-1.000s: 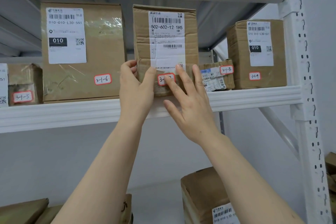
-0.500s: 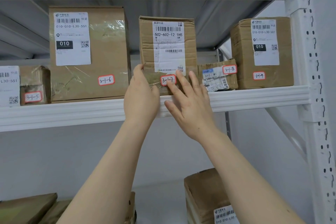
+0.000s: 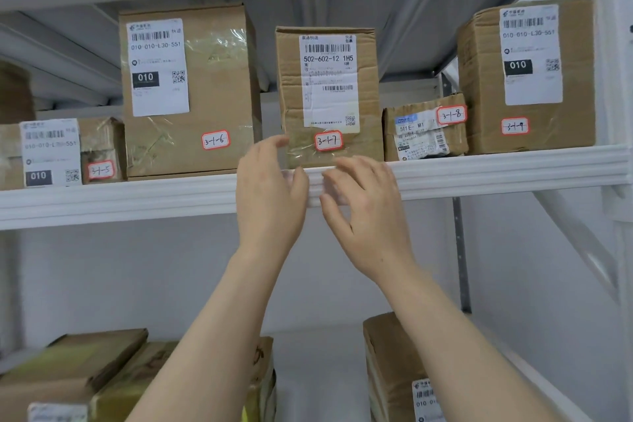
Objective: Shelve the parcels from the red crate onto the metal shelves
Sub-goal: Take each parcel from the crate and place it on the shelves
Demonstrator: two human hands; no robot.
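Note:
A brown cardboard parcel tagged 3-1-7 (image 3: 329,96) stands upright on the white metal shelf (image 3: 479,171), between the larger parcel 3-1-6 (image 3: 188,92) and the small parcel 3-1-8 (image 3: 424,130). My left hand (image 3: 270,192) hovers just below and left of its bottom corner, fingers apart, holding nothing. My right hand (image 3: 366,202) is in front of the shelf's front rail, below the parcel, fingers spread and empty. Neither hand touches the parcel. The red crate is out of view.
Parcel 3-1-9 (image 3: 527,75) stands at the right by the shelf upright (image 3: 613,113); parcel 3-1-5 (image 3: 61,151) sits at the left. On the lower shelf lie flat boxes (image 3: 85,373) at the left and another labelled box (image 3: 400,370) at the right.
Both hands have let go of parcel 3-1-7 and drawn back down off it to the shelf rail. The parcel now stands alone, pushed deeper onto the shelf.

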